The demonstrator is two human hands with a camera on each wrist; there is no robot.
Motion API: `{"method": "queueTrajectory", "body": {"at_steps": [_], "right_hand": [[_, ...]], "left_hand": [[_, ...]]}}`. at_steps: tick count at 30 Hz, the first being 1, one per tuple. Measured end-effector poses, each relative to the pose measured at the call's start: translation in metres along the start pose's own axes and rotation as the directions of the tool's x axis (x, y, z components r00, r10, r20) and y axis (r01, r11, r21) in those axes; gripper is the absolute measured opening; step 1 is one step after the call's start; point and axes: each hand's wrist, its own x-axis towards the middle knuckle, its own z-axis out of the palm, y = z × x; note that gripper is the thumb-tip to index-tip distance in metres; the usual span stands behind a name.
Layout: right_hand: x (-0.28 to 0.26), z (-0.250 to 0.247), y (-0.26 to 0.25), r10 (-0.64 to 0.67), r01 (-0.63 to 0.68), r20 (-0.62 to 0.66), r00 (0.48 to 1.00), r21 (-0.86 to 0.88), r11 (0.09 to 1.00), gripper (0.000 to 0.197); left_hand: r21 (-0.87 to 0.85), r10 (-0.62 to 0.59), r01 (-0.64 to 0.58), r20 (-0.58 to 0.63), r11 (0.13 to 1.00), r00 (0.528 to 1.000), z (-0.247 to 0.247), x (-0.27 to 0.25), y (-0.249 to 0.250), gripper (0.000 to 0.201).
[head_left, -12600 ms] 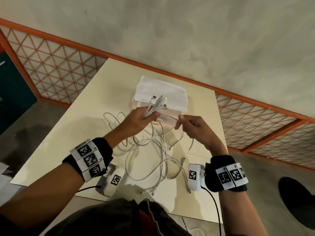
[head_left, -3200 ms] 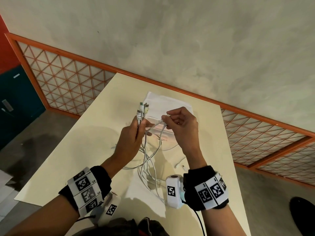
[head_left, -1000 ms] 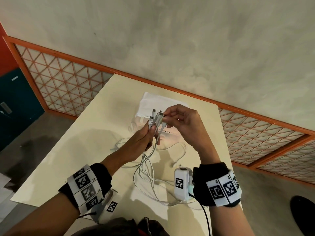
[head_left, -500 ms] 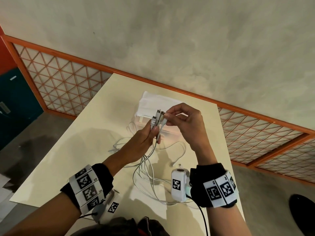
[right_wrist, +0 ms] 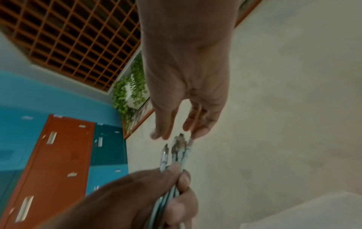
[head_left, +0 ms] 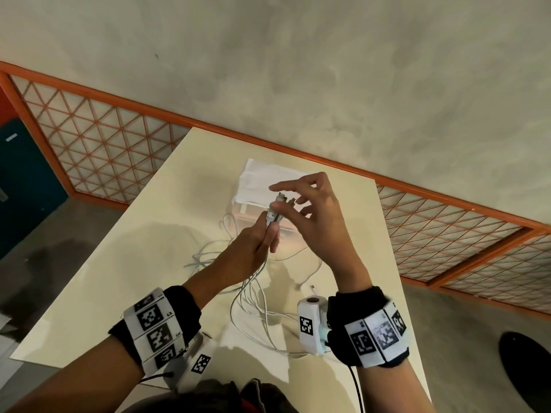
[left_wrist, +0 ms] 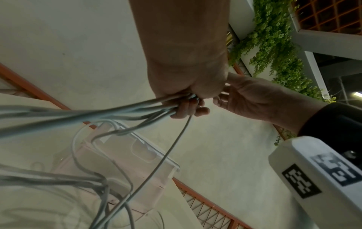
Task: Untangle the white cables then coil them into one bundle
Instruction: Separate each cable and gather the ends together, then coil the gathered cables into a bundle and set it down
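Observation:
Several white cables [head_left: 253, 308] trail in loose loops over the beige table [head_left: 134, 248]. My left hand [head_left: 253, 248] grips their gathered ends above the table, and the plugs [head_left: 278, 201] stick up out of the fist. In the left wrist view the strands [left_wrist: 117, 111] fan out from that fist [left_wrist: 188, 86] down to the table. My right hand [head_left: 316, 210] hovers just right of the plugs with fingers spread and holds nothing. The right wrist view shows its straight fingertips [right_wrist: 197, 133] at the plug tips [right_wrist: 178, 147].
A folded white cloth [head_left: 268, 177] lies at the far side of the table, with a clear plastic box [left_wrist: 137, 159] in front of it, under the hands. An orange lattice railing [head_left: 104, 144] runs behind the table. The table's right edge [head_left: 396, 293] is close to my right wrist.
My right hand pinched a plug beside the bundle half a second ago; now it has let go and spread its fingers. The left hand still holds the gathered ends.

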Motion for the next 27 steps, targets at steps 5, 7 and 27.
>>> {"method": "queueTrajectory", "body": {"at_steps": [5, 7, 27], "right_hand": [[0.002, 0.007, 0.007, -0.079, 0.098, 0.108, 0.991, -0.182, 0.979, 0.010], [0.003, 0.007, 0.009, -0.069, 0.088, 0.106, 0.992, -0.184, 0.979, 0.006], [0.003, 0.011, 0.013, 0.274, -0.274, 0.022, 0.961, 0.183, 0.944, 0.011]], "left_hand": [[0.022, -0.063, 0.063, 0.014, 0.998, 0.998, 0.001, 0.001, -0.004, 0.028], [0.014, -0.057, 0.057, 0.032, 0.998, 0.998, -0.001, 0.000, -0.004, 0.023], [0.046, -0.096, 0.093, 0.089, 0.995, 0.991, -0.002, 0.002, 0.001, 0.018]]}}
